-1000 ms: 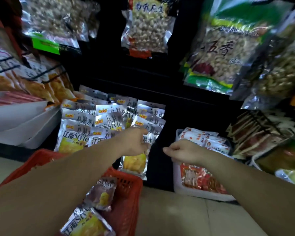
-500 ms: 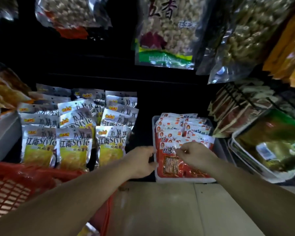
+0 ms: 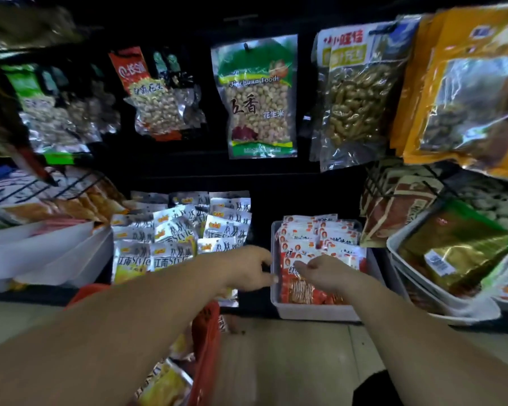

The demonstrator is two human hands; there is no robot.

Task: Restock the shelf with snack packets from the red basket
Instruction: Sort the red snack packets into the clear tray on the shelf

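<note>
the person is working at the white tray (image 3: 320,316) of red-and-white packets (image 3: 314,238), so the step in hand is probably tidying it to make room. the left hand (image 3: 247,271) is curling its fingers at the tray's left wall and the right hand (image 3: 326,273) is lying curled on the front packets; whether either is pinching anything is not showing. steadying the tray with the left while the right is squaring the packets upright looks wisest. the red basket (image 3: 206,332) is sitting under the left arm, showing at least one yellow packet (image 3: 165,385). counting: one basket, one tray, two hands; the shelf's yellow packets (image 3: 132,262) and the tray's packets are overlapping too much to count
</note>
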